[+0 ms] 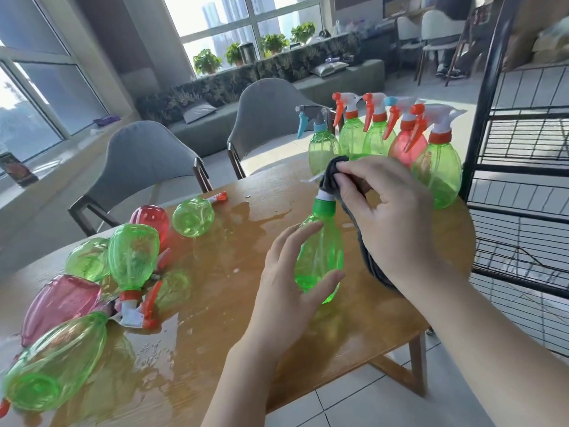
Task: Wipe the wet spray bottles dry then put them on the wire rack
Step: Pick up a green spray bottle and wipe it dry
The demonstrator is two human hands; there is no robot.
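One green bottle (320,257) is mid-wipe above the wooden table (215,349): the left hand (289,291) curls around its body while the right hand (388,217) pinches a grey cloth (331,177) over the spray head, which stays hidden. Next up, probably the body, then the wire rack (523,167), cut off at right. Five standing bottles (437,174) wait behind; whether they're dry is hard to tell.

spray head: on the green bottle (320,257), wrapped in the dark cloth (331,177), trigger unseen
cloth's lower part: behind the right hand (388,211)
wire rack (520,186): cut by the right edge
bottom-left bottle (52,368): nozzle clipped by the frame edge
far seated person (446,61): too small to make out
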